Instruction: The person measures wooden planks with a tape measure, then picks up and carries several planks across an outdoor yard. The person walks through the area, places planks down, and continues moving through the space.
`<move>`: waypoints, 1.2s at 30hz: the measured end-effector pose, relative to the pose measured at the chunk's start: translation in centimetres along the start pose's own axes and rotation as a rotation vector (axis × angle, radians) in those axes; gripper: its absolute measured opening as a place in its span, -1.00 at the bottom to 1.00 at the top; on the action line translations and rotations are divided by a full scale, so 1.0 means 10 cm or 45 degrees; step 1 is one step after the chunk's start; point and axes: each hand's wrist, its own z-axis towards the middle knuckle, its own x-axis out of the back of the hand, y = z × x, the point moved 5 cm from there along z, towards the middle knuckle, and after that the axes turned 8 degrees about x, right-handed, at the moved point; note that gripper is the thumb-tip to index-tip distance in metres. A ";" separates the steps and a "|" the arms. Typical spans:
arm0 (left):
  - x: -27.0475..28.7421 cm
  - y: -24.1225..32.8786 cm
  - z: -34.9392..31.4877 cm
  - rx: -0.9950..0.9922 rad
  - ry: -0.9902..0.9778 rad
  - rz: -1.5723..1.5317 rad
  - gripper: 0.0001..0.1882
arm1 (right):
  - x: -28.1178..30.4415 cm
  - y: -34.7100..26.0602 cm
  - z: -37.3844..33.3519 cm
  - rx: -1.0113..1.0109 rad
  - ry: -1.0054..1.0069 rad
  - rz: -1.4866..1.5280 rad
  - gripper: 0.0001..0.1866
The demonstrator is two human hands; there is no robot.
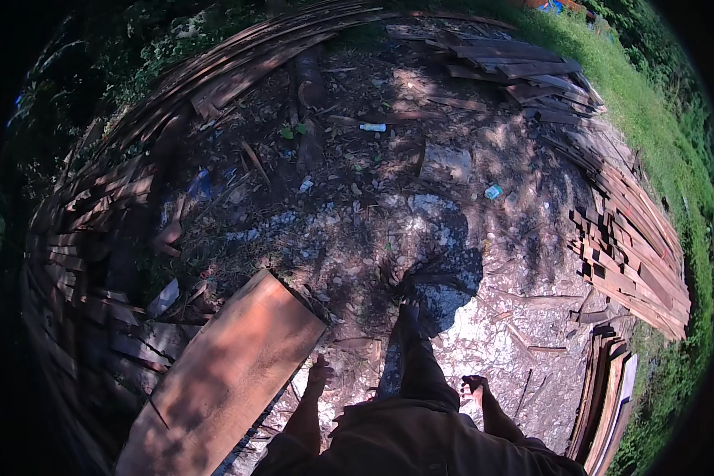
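Observation:
My left hand hangs low beside the right edge of a wide, reddish-brown wooden board. It is apart from the board, its fingers loosely bent and holding nothing I can see. On the other side of my body, my right hand hangs over pale, sunlit ground. Its fingers are slightly curled and apart, partly in shadow, with nothing visible in them. One leg is stretched forward between the hands, the foot on the littered ground.
Stacked planks lie along the right, with upright-edged boards nearer me. More lumber piles stand at the far right, far left and left. A log, a flat slab and a bottle lie ahead.

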 end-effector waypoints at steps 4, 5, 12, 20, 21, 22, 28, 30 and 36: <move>-0.29 0.34 0.48 0.136 0.214 0.025 -0.20 | -0.34 -1.24 1.01 0.006 -0.187 -0.099 -0.74; -0.36 0.38 0.48 0.221 0.324 0.030 -0.19 | -0.39 -1.57 1.22 0.051 -0.254 -0.117 -0.72; -0.89 1.18 0.65 -0.127 0.667 0.125 -0.28 | -0.68 -4.05 2.62 0.305 -0.343 -0.257 -0.63; -0.93 1.83 1.42 -0.089 0.899 0.573 -0.43 | -1.68 -5.60 3.47 0.296 -0.294 -0.482 -0.60; -0.90 1.91 1.55 -0.065 0.886 0.458 -0.40 | -1.87 -5.66 3.49 0.262 -0.315 -0.497 -0.60; -0.84 1.92 1.74 0.136 0.835 0.151 -0.40 | -2.07 -5.70 3.50 0.263 -0.315 -0.543 -0.60; -0.42 3.23 2.23 -0.304 0.958 0.007 -0.49 | -3.26 -5.98 3.31 0.002 -0.523 -0.764 -0.61; -0.18 3.85 2.35 -0.433 0.850 -0.433 -0.53 | -3.70 -6.30 3.38 0.025 -0.598 -0.893 -0.59; 0.34 5.03 2.46 -0.334 1.030 -0.686 -0.46 | -5.03 -7.58 3.79 0.333 -0.705 -0.952 -0.60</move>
